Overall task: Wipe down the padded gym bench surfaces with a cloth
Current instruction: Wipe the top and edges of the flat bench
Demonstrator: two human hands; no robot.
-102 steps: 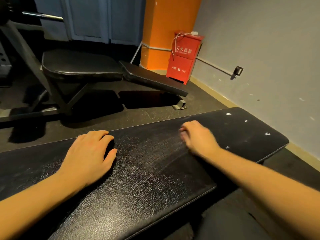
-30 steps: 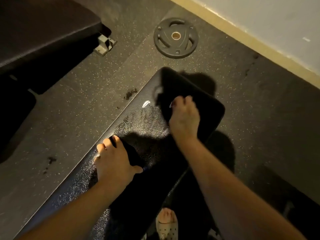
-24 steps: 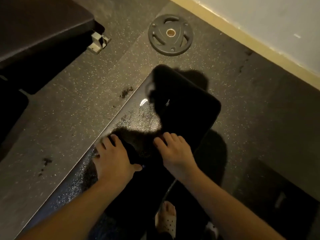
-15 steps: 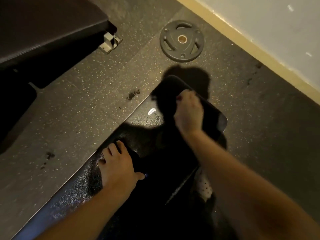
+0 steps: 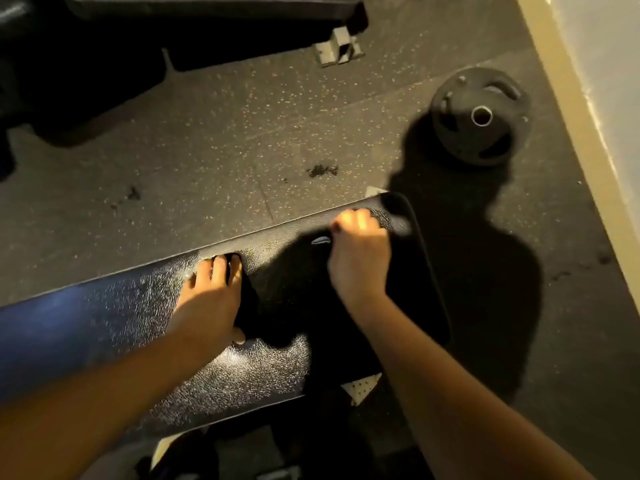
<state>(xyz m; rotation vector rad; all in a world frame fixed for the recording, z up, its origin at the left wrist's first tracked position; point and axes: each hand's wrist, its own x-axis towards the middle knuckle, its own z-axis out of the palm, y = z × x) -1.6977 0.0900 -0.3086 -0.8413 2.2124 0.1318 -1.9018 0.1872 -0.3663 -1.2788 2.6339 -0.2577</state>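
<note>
Left hand (image 5: 211,299) lying flat, fingers spread, on bench pad (image 5: 114,327), right hand (image 5: 358,256) curling closed beyond it near pad's end, cloth grip indiscernible, weight plate (image 5: 479,116) lying farther out

Dim, warm yellowish light falls from above and behind, throwing the person's large hard-edged shadow across the floor (image 5: 221,133), the bench (image 5: 114,317) end and toward the weight plate (image 5: 479,116). The pebbled bench pad glints with speckled glare, bluish at the left. The right hand (image 5: 358,251) is slightly smeared and overlit at the knuckles, and wide-angle bending curves the wall (image 5: 609,64) edge.
</note>
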